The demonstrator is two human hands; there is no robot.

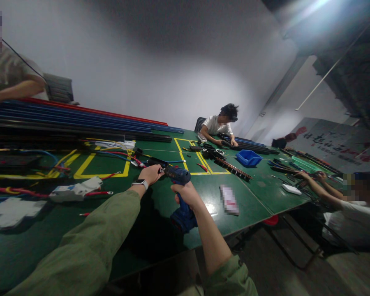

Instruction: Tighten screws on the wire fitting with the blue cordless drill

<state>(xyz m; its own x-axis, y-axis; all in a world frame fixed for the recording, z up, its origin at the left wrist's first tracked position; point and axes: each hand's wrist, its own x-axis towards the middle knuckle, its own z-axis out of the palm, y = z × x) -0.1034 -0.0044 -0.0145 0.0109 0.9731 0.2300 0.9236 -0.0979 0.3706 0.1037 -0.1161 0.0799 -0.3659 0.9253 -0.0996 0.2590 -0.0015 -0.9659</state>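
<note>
My right hand is wrapped round the handle of a blue cordless drill, whose battery base hangs just above the green table. The drill's nose points left, toward my left hand. Closed fingers on that left hand meet at the front of the drill; whatever they pinch is too small and hidden to name. Just beyond my left hand lie a black part and a blue cable. A smart watch is on my left wrist.
Left of my arm lie white breaker-like blocks with red cables. Long blue and red bars run along the back. Rightward are a copper-toned strip, a blue bin and a blurred packet. Several people sit around the table.
</note>
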